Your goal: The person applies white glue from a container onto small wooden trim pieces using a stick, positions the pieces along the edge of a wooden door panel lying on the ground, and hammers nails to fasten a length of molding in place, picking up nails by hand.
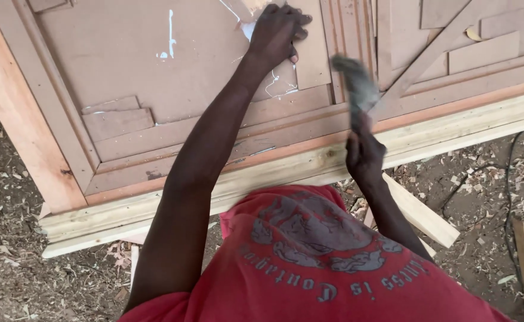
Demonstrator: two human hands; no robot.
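Brown fibreboard forms the door panel [154, 65], a flat sheet with raised strips and frame mouldings lying under both hands. Left hand [277, 30]: arm fully extended forward, palm down, fingers curled together and pressed onto a small board piece [310, 53] laid on the panel. White glue smears [277, 83] lie just below the heel of this hand, and further streaks lie well to its left.

Right hand [363, 156]: arm bent, fist clamped on the handle of a hammer [354, 86]. The hammer's long axis runs from the fist up and slightly left; its grey head is blurred and sits above the fist, just right of the left hand, over a vertical grooved moulding [345, 30]. Whether the head touches the panel cannot be determined.

A pale timber rail [125, 214] runs along the panel's near edge, directly below the right fist. A loose plank [423, 214] lies right of the right forearm on ground covered in wood shavings [495, 173].
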